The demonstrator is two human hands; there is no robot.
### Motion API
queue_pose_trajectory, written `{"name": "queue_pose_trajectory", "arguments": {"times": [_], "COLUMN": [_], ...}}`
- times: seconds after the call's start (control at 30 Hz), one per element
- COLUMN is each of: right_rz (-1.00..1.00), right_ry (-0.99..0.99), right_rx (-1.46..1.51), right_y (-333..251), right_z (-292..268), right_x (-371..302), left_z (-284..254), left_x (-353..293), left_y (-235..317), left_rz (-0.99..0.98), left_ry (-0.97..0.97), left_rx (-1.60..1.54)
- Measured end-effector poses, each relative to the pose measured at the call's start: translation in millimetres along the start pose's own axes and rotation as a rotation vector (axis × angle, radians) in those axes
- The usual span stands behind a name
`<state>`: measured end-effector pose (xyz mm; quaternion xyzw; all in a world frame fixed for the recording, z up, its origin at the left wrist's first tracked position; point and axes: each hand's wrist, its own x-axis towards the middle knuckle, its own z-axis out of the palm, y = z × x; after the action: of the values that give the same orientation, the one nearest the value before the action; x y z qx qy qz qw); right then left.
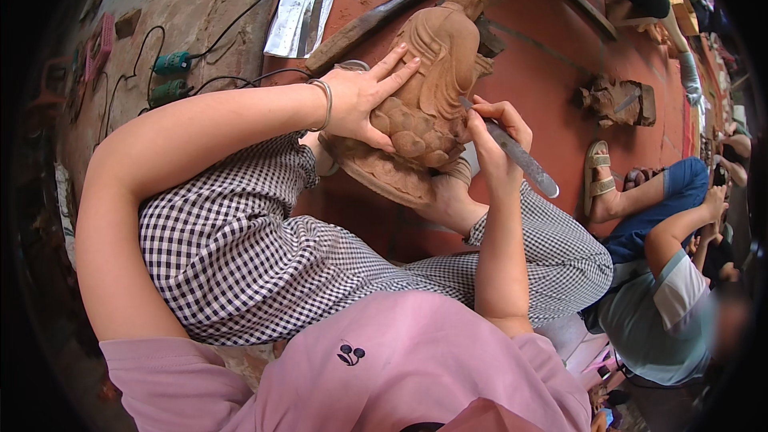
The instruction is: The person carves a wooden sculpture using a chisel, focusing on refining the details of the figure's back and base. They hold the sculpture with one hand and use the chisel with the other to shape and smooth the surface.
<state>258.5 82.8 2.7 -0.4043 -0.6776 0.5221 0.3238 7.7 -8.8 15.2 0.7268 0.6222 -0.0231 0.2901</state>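
Note:
A brown carved statue of a robed seated figure (448,48) lies tilted in front of me, its round base toward my feet. My left hand (372,100) is spread flat on the statue's side and lower part, fingers apart, with a metal bangle at the wrist. My right hand (498,136) pinches a slim grey metal carving tool (520,160). One end of the tool meets the carving near the robe's lower folds; the rounded end points down to the right. My feet are beside the base, partly hidden by it.
A long wooden bar (376,24) lies left of the statue, by a white paper sheet (300,18). Green power tools (170,64) with black cords are at far left. Another carved block (618,102) rests on the red tiles (552,96) at right, near a seated person (660,304).

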Motion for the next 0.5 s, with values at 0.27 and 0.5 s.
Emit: {"name": "queue_pose_trajectory", "arguments": {"times": [0.27,0.5], "right_rz": [-0.016,-0.01], "right_ry": [0.057,0.058], "right_rx": [0.046,0.05], "right_y": [2.5,8.8], "right_z": [17.8,13.6], "right_x": [6.8,4.1], "left_z": [0.3,1.9], "left_x": [1.9,-0.6], "left_y": [-0.3,-1.8], "left_rz": [0.014,0.005], "left_ry": [0.009,0.017], "left_rx": [0.029,0.029]}}
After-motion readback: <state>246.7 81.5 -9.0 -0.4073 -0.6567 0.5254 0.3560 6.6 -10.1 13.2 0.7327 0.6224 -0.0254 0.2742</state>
